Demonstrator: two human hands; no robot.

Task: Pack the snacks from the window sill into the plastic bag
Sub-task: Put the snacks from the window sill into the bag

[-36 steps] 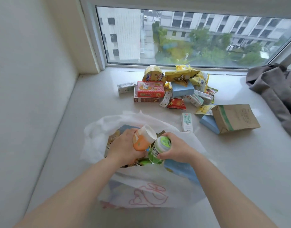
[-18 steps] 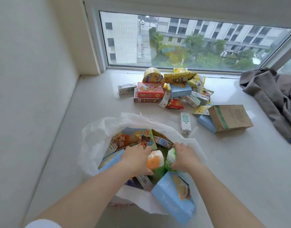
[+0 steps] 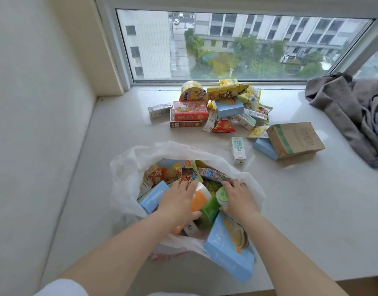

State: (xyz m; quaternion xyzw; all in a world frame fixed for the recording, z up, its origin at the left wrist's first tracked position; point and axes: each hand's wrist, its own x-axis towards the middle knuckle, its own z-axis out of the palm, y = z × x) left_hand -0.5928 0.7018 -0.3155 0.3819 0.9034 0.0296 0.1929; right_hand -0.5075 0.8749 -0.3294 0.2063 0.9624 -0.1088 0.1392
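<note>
A white plastic bag lies open on the window sill, holding several snack boxes and packets. Both my hands are inside its mouth. My left hand grips an orange bottle lying on the other snacks. My right hand holds a green bottle by its pale lid end. A blue box sticks out of the bag's near edge. Farther back sits a pile of snacks, with a white milk carton lying apart from it.
A brown paper package rests on a blue box at the right. Grey clothing is heaped at the far right. A wall runs along the left and the window stands behind the pile.
Both hands have lowered the orange and green bottles from above the bag's mouth down into it, onto the snacks inside. The bag's mouth has spread wider.
</note>
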